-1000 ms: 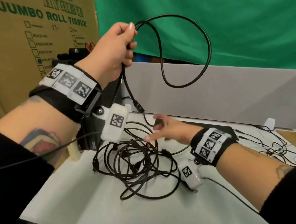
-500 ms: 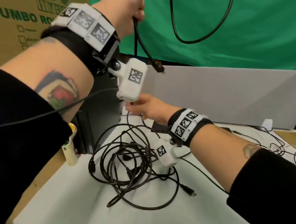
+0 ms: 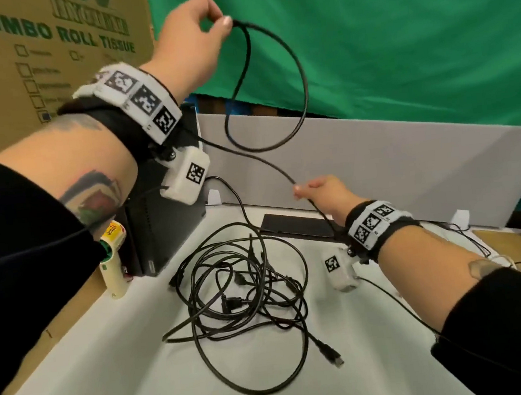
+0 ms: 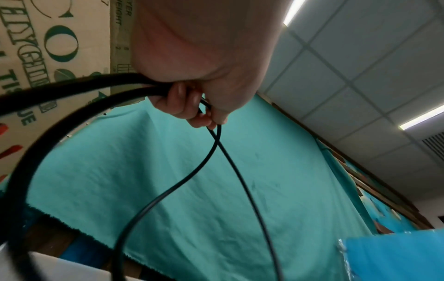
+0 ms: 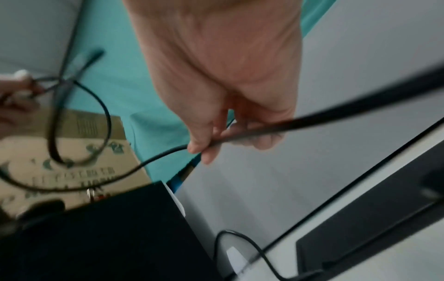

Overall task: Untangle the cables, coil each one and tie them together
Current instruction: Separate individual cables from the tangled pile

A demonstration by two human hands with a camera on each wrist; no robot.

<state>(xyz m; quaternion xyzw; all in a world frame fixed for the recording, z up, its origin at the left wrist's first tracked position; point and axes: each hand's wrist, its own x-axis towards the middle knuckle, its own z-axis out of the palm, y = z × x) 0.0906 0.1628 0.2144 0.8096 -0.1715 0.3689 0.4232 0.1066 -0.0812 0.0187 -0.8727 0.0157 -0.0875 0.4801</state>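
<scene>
My left hand point(image 3: 193, 41) is raised high at the upper left and pinches the top of a loop of black cable point(image 3: 299, 66), which hangs below it; the left wrist view shows the fingers point(image 4: 192, 106) curled round the crossing strands point(image 4: 216, 140). From the loop the same cable runs down to my right hand point(image 3: 319, 191), which pinches it above the table's back edge; the right wrist view shows the cable point(image 5: 240, 136) under thumb and fingers point(image 5: 206, 140). A tangled pile of black cables point(image 3: 245, 288) lies on the white table point(image 3: 110, 371), with a plug end point(image 3: 333, 354) sticking out.
A black box point(image 3: 167, 231) stands at the table's back left, with a yellow-capped tube point(image 3: 114, 262) beside it. A flat black device point(image 3: 297, 225) lies by the grey partition point(image 3: 408, 164). Thin wires point(image 3: 480, 246) lie at the far right. Cardboard box point(image 3: 32, 60) and green cloth behind.
My left hand came down and leftward with the loop back in view. My right hand left the pile area, rose to the right and took hold of the cable's lower run.
</scene>
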